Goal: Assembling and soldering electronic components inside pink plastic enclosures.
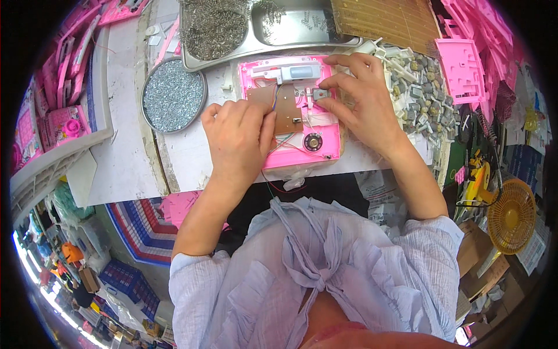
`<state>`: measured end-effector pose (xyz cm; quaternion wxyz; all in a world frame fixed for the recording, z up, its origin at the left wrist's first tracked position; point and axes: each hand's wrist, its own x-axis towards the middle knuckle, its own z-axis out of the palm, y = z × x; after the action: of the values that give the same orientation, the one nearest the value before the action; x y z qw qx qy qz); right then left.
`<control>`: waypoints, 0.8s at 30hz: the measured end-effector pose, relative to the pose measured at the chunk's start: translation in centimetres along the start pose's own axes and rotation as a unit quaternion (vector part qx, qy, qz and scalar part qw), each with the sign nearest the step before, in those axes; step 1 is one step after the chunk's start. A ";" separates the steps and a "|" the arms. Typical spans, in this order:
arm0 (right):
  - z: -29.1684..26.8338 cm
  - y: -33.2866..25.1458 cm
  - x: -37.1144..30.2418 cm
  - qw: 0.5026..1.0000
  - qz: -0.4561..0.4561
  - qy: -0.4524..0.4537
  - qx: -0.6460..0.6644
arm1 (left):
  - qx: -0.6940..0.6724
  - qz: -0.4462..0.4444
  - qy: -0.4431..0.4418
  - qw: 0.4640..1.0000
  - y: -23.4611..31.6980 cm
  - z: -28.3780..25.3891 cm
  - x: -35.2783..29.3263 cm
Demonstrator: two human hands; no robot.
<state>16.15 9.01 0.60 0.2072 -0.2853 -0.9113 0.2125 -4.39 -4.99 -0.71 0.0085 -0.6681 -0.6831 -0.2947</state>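
Observation:
A pink plastic toy housing [290,157] lies on the table in front of me, its inner side up. Inside it are a brown circuit board [286,113], a round black speaker [313,141], thin coloured wires and a white part with a clear window [302,72]. My right hand [363,96] has thumb and forefinger on either side of a small grey motor [320,95] at the housing's right. My left hand [239,132] rests curled over the board's left side, thumb against the bent fingers; the fingertips' contact is hidden.
A round tray of small screws [174,96] stands at left. Behind the housing is a metal tray [250,52] with dark small hardware. A heap of small motors with white casings [421,87] lies at right, below cardboard [389,23]. Pink plastic parts [462,70] are stacked at both sides.

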 end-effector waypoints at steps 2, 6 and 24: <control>-0.1 0.2 0.1 1.000 -0.003 -0.007 -0.005 | -0.002 -0.001 0.002 1.000 0.3 0.0 -0.3; -0.2 0.2 0.5 1.000 -0.022 -0.004 -0.021 | -0.012 0.008 0.018 1.000 -0.2 0.1 -0.6; 2.7 -2.6 6.5 0.974 -0.224 0.020 0.029 | -0.006 0.051 0.098 0.994 -1.7 -0.3 1.2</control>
<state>8.78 10.27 1.33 0.2756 -0.0722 -0.9413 0.1812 -6.21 -3.93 -0.65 0.0867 -0.6701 -0.6423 -0.3619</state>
